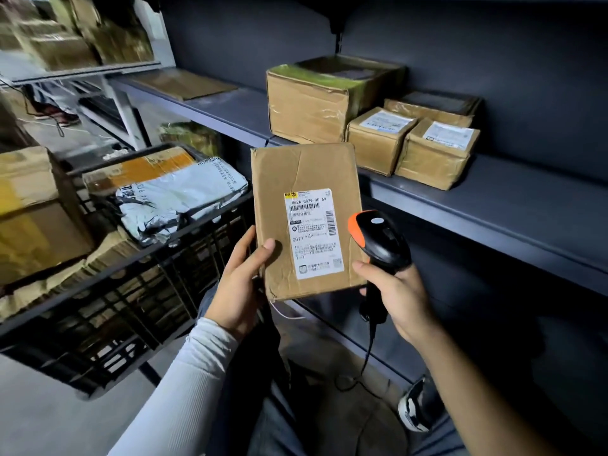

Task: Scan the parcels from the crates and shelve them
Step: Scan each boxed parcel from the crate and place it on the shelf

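The left hand (241, 284) is pinching the parcel (306, 218), seemingly light and stiff, by its lower edge, while the right hand (399, 297) is gripping the scanner (381, 240).

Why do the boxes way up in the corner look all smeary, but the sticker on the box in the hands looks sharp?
Head view: the brown cardboard boxes on the upper-left rack are blurred near the wide-angle lens's edge; the white label on the flat brown cardboard parcel is centred, well lit and crisp; the dark grey shelf lies dim, its straight edges bowed by the lens.
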